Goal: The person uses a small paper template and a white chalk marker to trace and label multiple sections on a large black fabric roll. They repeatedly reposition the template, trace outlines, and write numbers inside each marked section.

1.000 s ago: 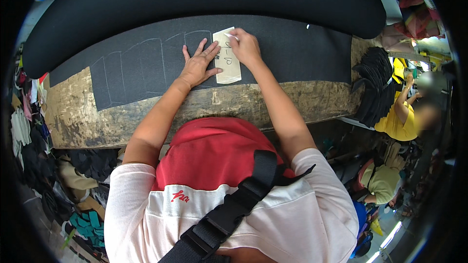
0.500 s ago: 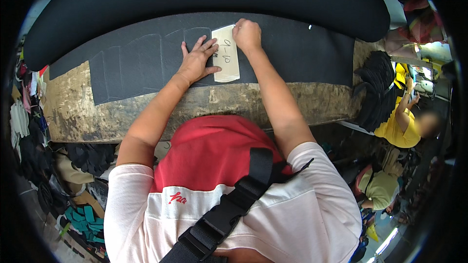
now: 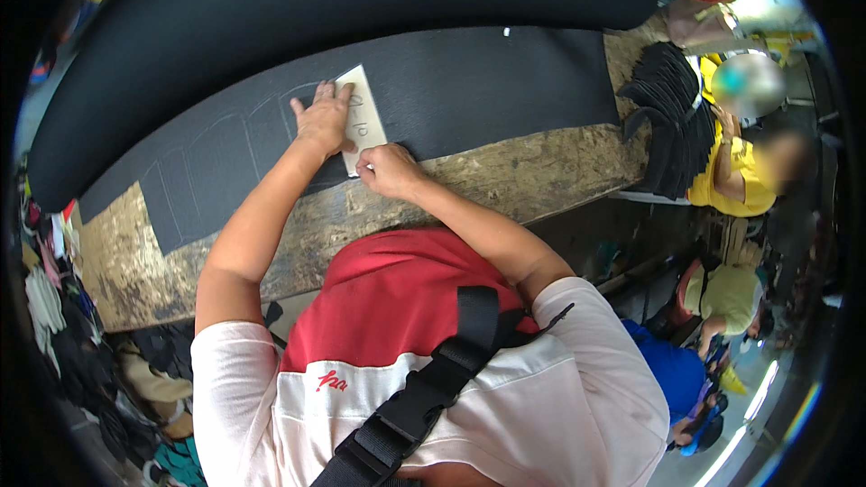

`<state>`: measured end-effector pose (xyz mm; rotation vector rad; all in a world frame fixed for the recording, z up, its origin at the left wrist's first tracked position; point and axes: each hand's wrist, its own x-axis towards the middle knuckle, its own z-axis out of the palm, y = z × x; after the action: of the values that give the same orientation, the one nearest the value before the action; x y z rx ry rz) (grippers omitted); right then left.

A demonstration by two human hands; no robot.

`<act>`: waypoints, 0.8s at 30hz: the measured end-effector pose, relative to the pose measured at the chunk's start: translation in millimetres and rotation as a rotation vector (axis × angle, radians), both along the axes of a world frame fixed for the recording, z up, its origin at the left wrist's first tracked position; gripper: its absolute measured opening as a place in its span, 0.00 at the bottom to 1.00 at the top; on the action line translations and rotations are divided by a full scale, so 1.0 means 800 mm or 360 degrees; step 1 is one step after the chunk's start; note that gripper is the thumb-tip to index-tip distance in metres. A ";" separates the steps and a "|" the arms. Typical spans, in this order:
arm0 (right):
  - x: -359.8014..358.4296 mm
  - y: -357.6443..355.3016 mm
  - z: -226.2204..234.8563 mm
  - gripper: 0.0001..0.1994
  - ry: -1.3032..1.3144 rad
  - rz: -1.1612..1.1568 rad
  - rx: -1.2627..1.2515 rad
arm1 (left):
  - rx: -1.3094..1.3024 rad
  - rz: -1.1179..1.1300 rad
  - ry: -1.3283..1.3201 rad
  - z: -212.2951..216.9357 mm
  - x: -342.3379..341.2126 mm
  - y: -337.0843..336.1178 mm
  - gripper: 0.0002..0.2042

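My hands are apart, both at the pale card (image 3: 368, 106), a thin, stiff, narrow four-sided piece with dark handwriting on it. My left hand (image 3: 323, 124) lies palm down with fingers spread, partly on the card's left edge and partly on the black cloth (image 3: 478, 81) beneath. My right hand (image 3: 390, 169) is nearer to me, at the card's lower end, thumb and fingertips pinched on a small white bit (image 3: 369, 166), mostly hidden. The cloth is matt and flat, running out to either side of my hands; left of my left hand it carries faint pale outlines (image 3: 221, 146), tall panels with slanted or curved tops. Beyond both hands swells a thick, smooth black roll (image 3: 361, 0). On my side of the cloth the table (image 3: 280, 234) shows bare wood, scuffed and blotched. Well to the right of my right hand sits a stack (image 3: 667, 117) of black cut pieces, their edges fanned in layers, and past it a person in a yellow shirt (image 3: 749, 185).
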<state>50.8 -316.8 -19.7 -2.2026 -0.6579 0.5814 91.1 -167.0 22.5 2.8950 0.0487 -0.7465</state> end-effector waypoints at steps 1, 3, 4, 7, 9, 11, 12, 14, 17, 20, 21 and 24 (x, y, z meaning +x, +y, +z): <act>0.003 -0.008 0.000 0.07 -0.0071 -0.0045 -0.0071 | 0.0009 0.0001 -0.0009 0.003 0.000 -0.001 0.53; 0.008 -0.034 0.008 0.07 -0.0209 -0.0180 -0.0313 | 0.0015 0.0012 -0.0008 0.006 0.000 -0.004 0.54; 0.013 -0.043 0.014 0.07 -0.0245 -0.0249 -0.0350 | 0.0024 0.0033 0.0003 0.007 0.001 -0.005 0.56; 0.030 -0.071 0.036 0.08 -0.0432 -0.0427 -0.0355 | 0.0033 0.0047 -0.0046 0.000 0.006 -0.004 0.58; 0.042 -0.082 0.047 0.08 -0.0354 -0.0573 0.0071 | -0.0011 0.0059 -0.0113 -0.008 0.013 0.000 0.60; 0.052 -0.088 0.055 0.08 -0.0267 -0.0630 0.0311 | -0.0036 0.0103 -0.0245 -0.015 0.020 0.004 0.54; 0.057 -0.087 0.057 0.08 -0.0050 -0.0696 0.0336 | -0.0043 0.0105 -0.0315 -0.016 0.023 0.005 0.51; 0.063 -0.085 0.060 0.09 0.0292 -0.0829 0.0337 | -0.0376 0.0311 -0.0480 -0.012 0.028 0.006 0.41; 0.067 -0.083 0.065 0.13 0.0819 -0.0953 0.0643 | -0.0901 0.0436 -0.0591 0.010 0.019 -0.001 0.26; 0.071 -0.083 0.071 0.27 0.1286 -0.1040 0.1113 | -0.1247 0.0202 -0.1252 0.035 -0.015 -0.025 0.08; 0.074 -0.083 0.071 0.32 0.1358 -0.1018 0.1222 | -0.1259 0.0121 -0.1385 0.039 -0.024 -0.035 0.09; 0.084 -0.084 0.064 0.17 0.1356 -0.0819 0.1752 | -0.1309 -0.0317 -0.1688 0.037 -0.041 -0.052 0.11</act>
<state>118.3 -383.7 31.1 -0.8777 0.0924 0.5969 58.7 -208.4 52.0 2.1301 -0.5238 0.6711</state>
